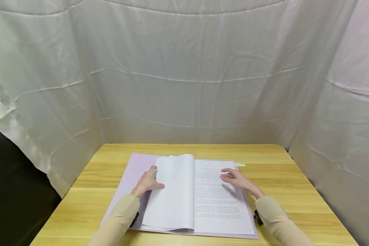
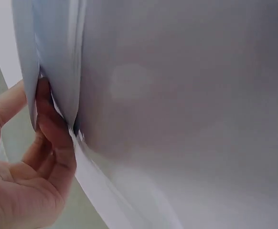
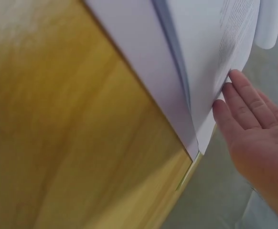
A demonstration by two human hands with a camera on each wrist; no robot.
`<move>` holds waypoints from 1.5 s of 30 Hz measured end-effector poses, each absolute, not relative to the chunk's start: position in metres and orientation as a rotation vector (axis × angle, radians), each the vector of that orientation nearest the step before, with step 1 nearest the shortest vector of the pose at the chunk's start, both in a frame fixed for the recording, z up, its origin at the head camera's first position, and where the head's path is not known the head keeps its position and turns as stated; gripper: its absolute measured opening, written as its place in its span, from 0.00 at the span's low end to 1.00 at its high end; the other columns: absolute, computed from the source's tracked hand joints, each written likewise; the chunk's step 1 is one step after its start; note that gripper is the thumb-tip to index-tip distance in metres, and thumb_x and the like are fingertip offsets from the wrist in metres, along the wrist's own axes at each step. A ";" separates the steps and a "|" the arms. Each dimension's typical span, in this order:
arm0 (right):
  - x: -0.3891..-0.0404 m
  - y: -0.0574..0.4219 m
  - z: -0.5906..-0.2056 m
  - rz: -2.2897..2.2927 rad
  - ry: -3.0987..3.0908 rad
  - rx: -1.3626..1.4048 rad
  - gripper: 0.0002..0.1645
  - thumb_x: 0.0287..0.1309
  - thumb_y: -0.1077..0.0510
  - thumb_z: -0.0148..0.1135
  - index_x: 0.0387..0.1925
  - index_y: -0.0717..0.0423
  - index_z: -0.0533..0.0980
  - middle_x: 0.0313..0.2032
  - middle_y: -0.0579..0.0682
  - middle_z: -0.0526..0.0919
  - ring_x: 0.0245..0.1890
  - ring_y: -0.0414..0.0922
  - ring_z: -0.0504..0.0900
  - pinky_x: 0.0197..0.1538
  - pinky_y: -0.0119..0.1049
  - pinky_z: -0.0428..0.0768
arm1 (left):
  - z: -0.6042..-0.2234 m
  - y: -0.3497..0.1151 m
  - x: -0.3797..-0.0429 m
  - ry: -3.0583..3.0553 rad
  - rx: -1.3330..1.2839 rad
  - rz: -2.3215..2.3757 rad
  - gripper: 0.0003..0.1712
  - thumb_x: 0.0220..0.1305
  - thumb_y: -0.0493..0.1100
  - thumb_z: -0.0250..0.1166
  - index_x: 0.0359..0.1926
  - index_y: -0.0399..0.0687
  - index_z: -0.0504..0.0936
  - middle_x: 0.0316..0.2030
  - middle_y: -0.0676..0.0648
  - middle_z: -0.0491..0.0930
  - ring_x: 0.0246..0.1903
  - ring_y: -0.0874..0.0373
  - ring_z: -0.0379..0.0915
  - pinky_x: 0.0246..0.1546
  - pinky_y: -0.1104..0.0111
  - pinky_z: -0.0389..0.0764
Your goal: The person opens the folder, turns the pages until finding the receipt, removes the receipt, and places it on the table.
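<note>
A lilac folder lies spread on the table, holding a stack of white sheets. The turned sheets on the left show blank faces and curl up along the middle. On the right, a printed page faces up with lines of small text. My left hand pinches the outer edge of the turned sheets, thumb on top; in the left wrist view its fingers reach in between the layers. Above the printed page hovers my right hand, fingers extended and holding nothing; the right wrist view shows its palm.
A pale green tab sticks out past the folder's upper right corner. Under everything is a wooden table with rounded far corners. Grey-white curtains hang behind it and along both sides. Something black shows at far left.
</note>
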State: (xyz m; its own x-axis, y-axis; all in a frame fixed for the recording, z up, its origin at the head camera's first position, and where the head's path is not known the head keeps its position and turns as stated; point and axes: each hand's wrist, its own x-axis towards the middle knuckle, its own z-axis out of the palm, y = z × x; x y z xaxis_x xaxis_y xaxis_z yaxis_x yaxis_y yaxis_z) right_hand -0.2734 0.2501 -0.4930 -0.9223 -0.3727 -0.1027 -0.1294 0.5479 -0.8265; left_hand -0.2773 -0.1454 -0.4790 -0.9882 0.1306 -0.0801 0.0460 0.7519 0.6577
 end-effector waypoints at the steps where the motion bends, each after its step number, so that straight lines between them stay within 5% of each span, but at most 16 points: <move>1: -0.274 0.250 -0.493 -1.314 2.517 -0.424 0.32 0.74 0.54 0.54 0.69 0.71 0.63 0.62 0.69 0.78 0.64 0.64 0.77 0.67 0.60 0.75 | -0.479 -0.145 -0.277 2.840 0.148 1.034 0.56 0.46 0.38 0.81 0.71 0.28 0.59 0.54 0.24 0.77 0.53 0.31 0.77 0.55 0.43 0.80; 8: -0.281 0.256 -0.493 -1.341 2.560 -0.509 0.29 0.73 0.58 0.55 0.66 0.74 0.64 0.58 0.71 0.80 0.61 0.65 0.79 0.65 0.60 0.76 | -0.485 -0.143 -0.276 2.855 0.278 1.071 0.59 0.43 0.33 0.80 0.73 0.27 0.55 0.67 0.24 0.64 0.69 0.27 0.58 0.73 0.38 0.60; 20: -0.302 0.264 -0.497 -1.156 2.859 -0.403 0.31 0.64 0.61 0.63 0.64 0.73 0.68 0.62 0.75 0.73 0.65 0.72 0.70 0.69 0.66 0.68 | -0.495 -0.143 -0.278 2.626 0.768 1.116 0.41 0.52 0.23 0.60 0.69 0.21 0.60 0.69 0.23 0.62 0.71 0.26 0.54 0.74 0.38 0.57; 30: -0.321 0.266 -0.497 -0.936 2.969 -0.343 0.34 0.61 0.59 0.64 0.65 0.73 0.68 0.63 0.75 0.72 0.66 0.72 0.68 0.69 0.67 0.67 | -0.496 -0.141 -0.277 2.537 0.651 1.072 0.41 0.66 0.42 0.66 0.73 0.30 0.59 0.75 0.29 0.56 0.76 0.31 0.49 0.77 0.40 0.52; 36: -0.326 0.264 -0.495 -0.965 2.975 -0.382 0.34 0.59 0.61 0.63 0.64 0.75 0.68 0.63 0.75 0.72 0.66 0.72 0.68 0.70 0.66 0.66 | -0.497 -0.141 -0.278 2.523 0.647 0.990 0.56 0.57 0.56 0.74 0.75 0.35 0.57 0.77 0.32 0.52 0.77 0.34 0.48 0.76 0.40 0.54; 45: -0.332 0.266 -0.492 -0.983 2.999 -0.365 0.35 0.57 0.62 0.66 0.63 0.76 0.68 0.61 0.76 0.73 0.62 0.72 0.71 0.66 0.66 0.70 | -0.497 -0.142 -0.280 2.513 0.659 0.930 0.62 0.49 0.53 0.80 0.76 0.36 0.55 0.78 0.32 0.49 0.77 0.33 0.46 0.76 0.40 0.54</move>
State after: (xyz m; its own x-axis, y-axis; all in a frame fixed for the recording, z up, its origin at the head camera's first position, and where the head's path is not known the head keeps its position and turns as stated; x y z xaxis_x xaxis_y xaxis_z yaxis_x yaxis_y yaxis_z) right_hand -0.3321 0.2664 -0.4918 -0.9729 -0.2061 0.1045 -0.2280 0.7822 -0.5798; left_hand -0.2797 -0.1418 -0.4971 -0.8177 0.5452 -0.1847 0.2937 0.6711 0.6807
